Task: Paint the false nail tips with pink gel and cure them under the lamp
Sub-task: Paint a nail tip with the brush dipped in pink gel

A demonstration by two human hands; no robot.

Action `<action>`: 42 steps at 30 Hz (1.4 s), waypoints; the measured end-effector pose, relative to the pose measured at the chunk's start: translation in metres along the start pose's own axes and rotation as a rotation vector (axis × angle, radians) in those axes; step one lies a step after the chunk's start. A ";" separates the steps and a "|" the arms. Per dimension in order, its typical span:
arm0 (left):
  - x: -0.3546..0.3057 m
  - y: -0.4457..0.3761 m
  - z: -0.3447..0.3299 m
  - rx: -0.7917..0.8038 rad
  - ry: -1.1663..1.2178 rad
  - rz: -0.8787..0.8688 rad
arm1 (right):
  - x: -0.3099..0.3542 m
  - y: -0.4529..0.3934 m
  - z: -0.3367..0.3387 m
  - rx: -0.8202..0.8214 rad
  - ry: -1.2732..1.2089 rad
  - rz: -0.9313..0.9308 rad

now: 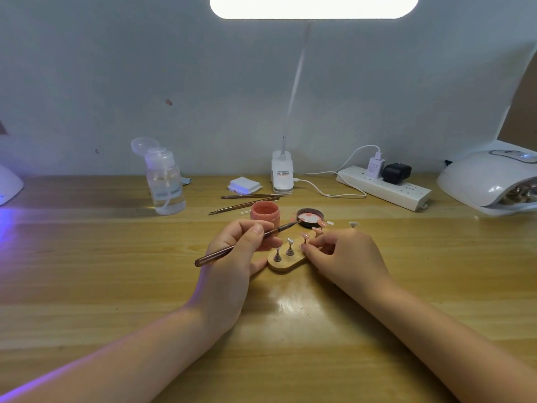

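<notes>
Forearms reach in from the bottom corners over the wooden table [87, 257], and both hands meet at its middle. Left hand [238, 251]: its grip is closed on a thin brown brush [247, 241], pinched between thumb and fingers, the handle slanting down to the left and the tip reaching up to the right into the open lid [310, 218], which holds a smear of pink gel. Just left of that lid stands the pink gel jar [265, 212], uncapped.

Right hand [345, 254]: its fingertips are pinched on one of the small metal stands at the right part of the wooden holder [286, 264] — the stand carries a pink-coated nail tip [305, 235]. Two more stands toward the holder's near end bear pale tips that look unpainted. A few loose tips lie on the table just beyond the right hand.

Farther back lie two spare brushes [247, 200], a clear pump bottle [164, 181] with its cap flipped up, a small white pad stack [243, 185], the clip base of a desk lamp [282, 173] and a power strip [383, 189]. The white curing lamp [491, 181] sits at the far right — well apart from the holder.
</notes>
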State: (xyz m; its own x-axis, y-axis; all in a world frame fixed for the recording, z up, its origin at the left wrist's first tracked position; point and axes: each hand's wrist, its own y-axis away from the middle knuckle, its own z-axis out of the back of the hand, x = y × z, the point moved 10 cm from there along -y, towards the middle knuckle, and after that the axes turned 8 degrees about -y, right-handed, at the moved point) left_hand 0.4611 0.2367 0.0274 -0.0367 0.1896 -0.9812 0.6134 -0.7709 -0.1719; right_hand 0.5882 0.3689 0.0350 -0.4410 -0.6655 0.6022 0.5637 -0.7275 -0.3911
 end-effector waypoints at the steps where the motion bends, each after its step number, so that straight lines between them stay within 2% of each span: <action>1: 0.000 0.000 0.000 0.004 0.003 -0.001 | 0.001 0.001 0.002 -0.011 0.019 0.011; 4: 0.000 0.000 0.000 0.010 0.026 -0.006 | 0.011 0.006 0.003 -0.036 0.068 0.069; 11: 0.001 0.001 -0.003 0.034 0.000 -0.019 | 0.016 0.004 -0.018 0.128 0.061 0.077; 18: 0.000 0.000 -0.001 0.003 -0.021 -0.022 | 0.025 0.006 -0.018 0.118 0.046 0.155; 24: -0.028 -0.008 0.026 -0.176 -0.225 -0.227 | 0.023 0.008 -0.002 -0.019 -0.161 0.166; 28: -0.044 -0.025 0.033 -0.186 -0.459 -0.283 | 0.024 0.009 0.001 -0.048 -0.234 0.151; 33: -0.057 -0.060 0.035 -0.155 -0.691 -0.211 | 0.023 0.010 0.002 -0.050 -0.272 0.138; 37: -0.061 -0.093 0.024 -0.045 -0.974 -0.099 | 0.023 0.011 0.003 -0.054 -0.275 0.134; 42: -0.054 -0.115 0.005 0.066 -1.010 0.019 | 0.025 0.012 0.003 -0.051 -0.261 0.143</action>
State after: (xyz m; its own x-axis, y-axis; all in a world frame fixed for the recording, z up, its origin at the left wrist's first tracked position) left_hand 0.3883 0.3119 0.1001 -0.6965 -0.4031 -0.5937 0.5772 -0.8062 -0.1297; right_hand 0.5863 0.3440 0.0478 -0.1613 -0.7011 0.6946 0.5687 -0.6412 -0.5152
